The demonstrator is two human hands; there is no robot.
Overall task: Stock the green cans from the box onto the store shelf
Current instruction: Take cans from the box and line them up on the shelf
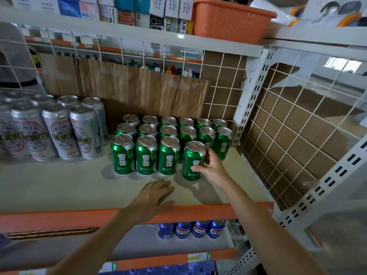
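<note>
One white shelf board [59, 185] with an orange front edge carries a block of fifteen green cans [147, 153]: six in the back row, six in the middle, three in front. One brown cardboard sheet [139, 90] leans upright behind the block. One orange basket [228, 20] sits on the shelf above the block, to its right. At least eight taller silver cans [57, 132] stand to the left of the block; more may be cut off at the edge. Right hand [210, 165] curls thumb and fingers around a sixteenth green can [191, 161], upright, just right of the block's front row. Left hand [155, 197] lies flat in front of the block, fingers straight, holding nothing. Four blue cans [191, 229] stand one shelf below the block
</note>
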